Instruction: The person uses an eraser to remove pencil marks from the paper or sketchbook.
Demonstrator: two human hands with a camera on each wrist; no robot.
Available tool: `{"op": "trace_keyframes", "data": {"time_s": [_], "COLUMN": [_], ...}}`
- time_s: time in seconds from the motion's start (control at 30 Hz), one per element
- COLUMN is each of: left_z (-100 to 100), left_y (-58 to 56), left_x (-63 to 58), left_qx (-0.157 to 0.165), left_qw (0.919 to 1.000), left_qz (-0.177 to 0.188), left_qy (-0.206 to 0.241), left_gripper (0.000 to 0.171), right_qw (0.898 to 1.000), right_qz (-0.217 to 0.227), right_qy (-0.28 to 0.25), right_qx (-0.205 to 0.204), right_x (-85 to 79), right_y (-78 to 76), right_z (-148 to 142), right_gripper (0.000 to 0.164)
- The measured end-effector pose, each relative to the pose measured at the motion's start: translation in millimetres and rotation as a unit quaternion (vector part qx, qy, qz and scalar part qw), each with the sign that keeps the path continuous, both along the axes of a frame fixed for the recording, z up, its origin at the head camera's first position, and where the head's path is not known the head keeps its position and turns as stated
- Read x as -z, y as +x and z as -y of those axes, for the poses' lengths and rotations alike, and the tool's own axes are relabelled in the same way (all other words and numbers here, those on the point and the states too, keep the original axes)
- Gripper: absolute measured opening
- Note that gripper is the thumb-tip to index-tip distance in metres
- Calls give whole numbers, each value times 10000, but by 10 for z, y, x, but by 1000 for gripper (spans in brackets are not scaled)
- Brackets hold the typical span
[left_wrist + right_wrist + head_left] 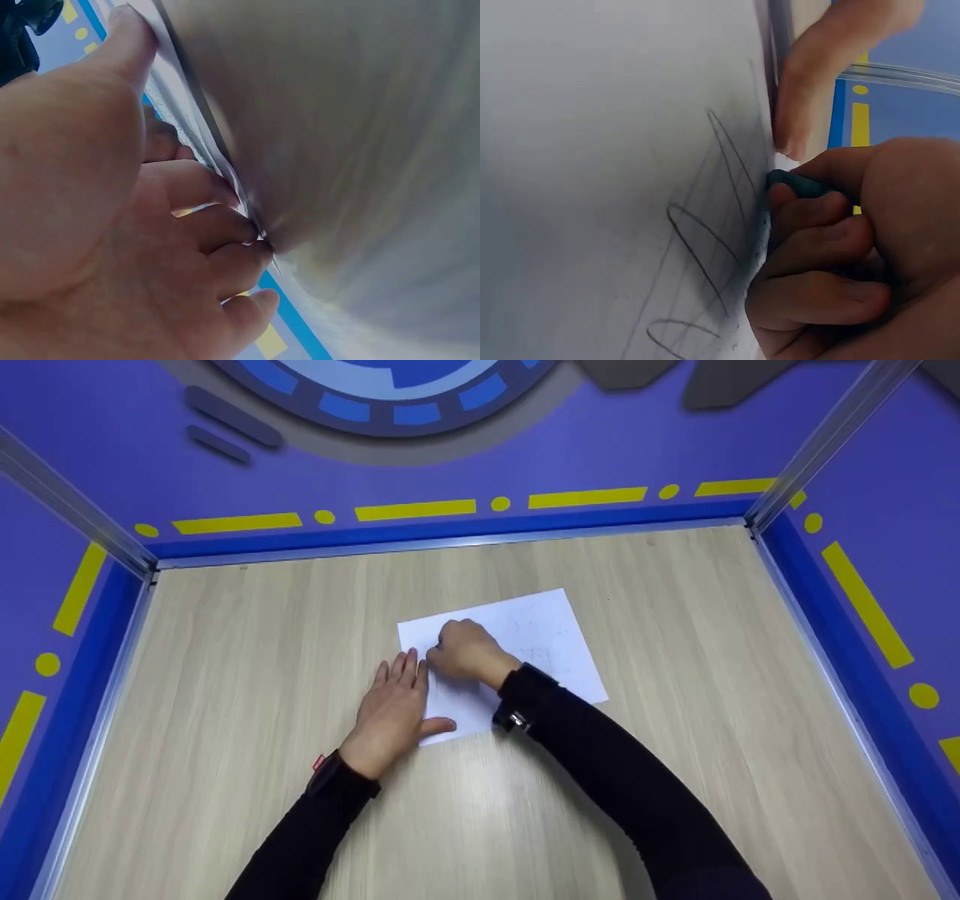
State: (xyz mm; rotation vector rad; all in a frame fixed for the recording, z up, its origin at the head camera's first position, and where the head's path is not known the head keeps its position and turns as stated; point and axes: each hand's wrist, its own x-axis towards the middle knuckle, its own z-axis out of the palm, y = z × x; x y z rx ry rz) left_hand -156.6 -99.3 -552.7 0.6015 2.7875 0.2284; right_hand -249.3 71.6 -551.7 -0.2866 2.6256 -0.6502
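A white sheet of paper (536,619) lies slightly turned on the table. My left hand (390,709) presses its left edge with spread, straight fingers, the thumb on the near corner. On the sheet's left part is my right hand (466,649), its fingers curled. In the right wrist view it pinches a small dark teal eraser (802,184) against the paper. Grey pencil lines (679,217) in looping strokes run across the sheet there, with dark crumbs near the fingers. From above, the right hand hides the eraser.
The pale wood table (247,675) surrounds the sheet. A blue-purple back wall (420,480) with yellow dashes rises behind it, and similar side panels stand left and right. Metal rails (450,542) edge the tabletop.
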Motion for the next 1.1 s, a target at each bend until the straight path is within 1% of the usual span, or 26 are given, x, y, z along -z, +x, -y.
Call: {"op": "trace_keyframes", "data": {"time_s": [0.03, 0.07, 0.1, 0.2, 0.3, 0.43, 0.53, 0.6, 0.67, 0.77, 0.87, 0.93, 1.03, 1.1], "left_z": [-3, -7, -9, -12, -6, 5, 8, 9, 7, 2, -9, -17, -33, -45], "left_y": [2, 3, 5, 11, 19, 23, 27, 31, 31, 25, 7, -4, -16, -11], "left_x": [-1, -4, -8, -24, -33, -30, -27, -21, -19, -19, -26, -29, -27, -25], "left_qx": [-4, -4, -7, -11, -21, -30, -42, -60, -82, -77, -51, -36, -35, -42], "left_qw": [10000, 10000, 10000, 10000, 9999, 9998, 9998, 9997, 9997, 9996, 9994, 9992, 9991, 9994], "left_qz": [-5, -4, -13, -15, 3, 47, 116, 143, 154, 179, 217, 227, 227, 195], "left_qy": [2, -21, -26, -78, -139, -183, -176, -164, -175, -198, -274, -331, -355, -292], "left_gripper": [111, 111, 112, 113, 115, 115, 116, 116, 117, 118, 118, 118, 118, 119], "right_qw": [10000, 9999, 9999, 9996, 9986, 9968, 9946, 9934, 9933, 9928, 9924, 9935, 9967, 9983], "right_qz": [-2, 41, 24, 0, -44, -98, -56, -9, 10, -10, -25, -34, -127, -172], "right_qy": [-6, 9, 0, -60, -224, -341, -252, -171, -55, 63, 27, -83, -250, -296], "right_qx": [34, 91, 142, 293, 478, 719, 1008, 1132, 1156, 1197, 1231, 1137, 767, 477], "right_x": [8, -61, -58, -57, -43, -25, -28, -36, -47, -76, -102, -109, -107, -109], "right_y": [0, 32, 31, 34, 48, 83, 121, 141, 151, 151, 139, 124, 108, 110], "right_z": [0, -11, -49, -265, -606, -1175, -1556, -1735, -1831, -1836, -1686, -1504, -1129, -849], "right_gripper": [32, 30, 29, 27, 28, 31, 34, 37, 41, 40, 34, 32, 30, 30]}}
